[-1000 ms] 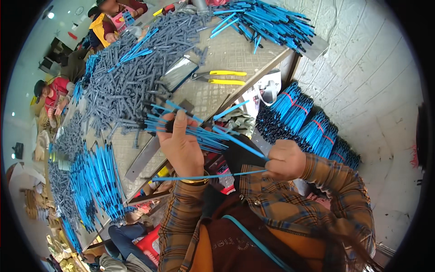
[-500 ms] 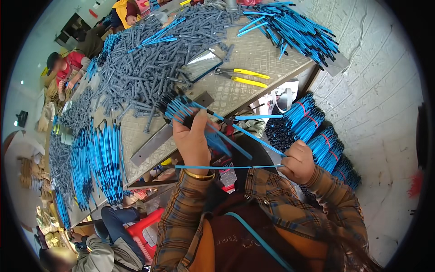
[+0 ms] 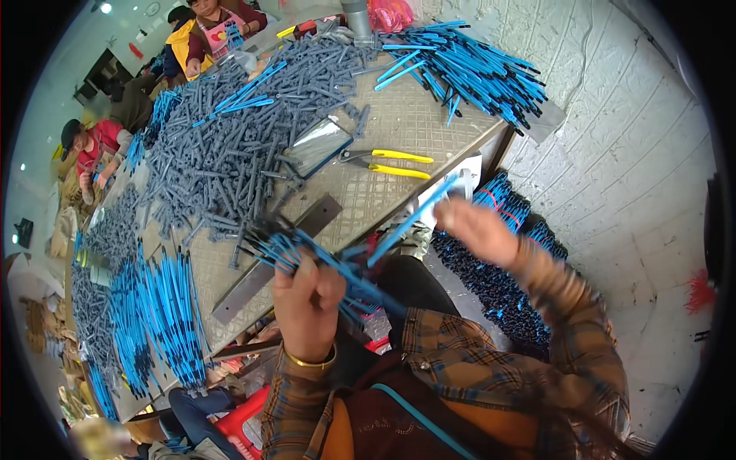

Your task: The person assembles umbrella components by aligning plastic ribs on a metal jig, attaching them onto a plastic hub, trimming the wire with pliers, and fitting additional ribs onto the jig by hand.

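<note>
My left hand (image 3: 308, 303) is closed round a bunch of thin blue sticks (image 3: 287, 249) with black ends. Their black tips point up and left over the table edge; the other ends slant down to the right, smeared by motion. To the right, my right hand (image 3: 481, 234) is raised and blurred, its fingers pinched at a single blue strip (image 3: 410, 222). That strip slants from beside the bunch up toward the stool-side table edge. On the table beyond lie yellow-handled pliers (image 3: 395, 163) and a clear flat-topped box (image 3: 318, 146).
Grey plastic plugs (image 3: 230, 146) are heaped across the table (image 3: 391, 126). Blue sticks lie piled at the far right (image 3: 468, 65) and the left (image 3: 172, 314). A metal bar (image 3: 280, 257) runs along the near edge. Bundles (image 3: 491, 272) stand on the floor at right. Several people sit around.
My right hand has moved up and left, and the strips stretched between my hands are no longer taut. My left hand has lowered slightly with the bunch. The whole view has shifted.
</note>
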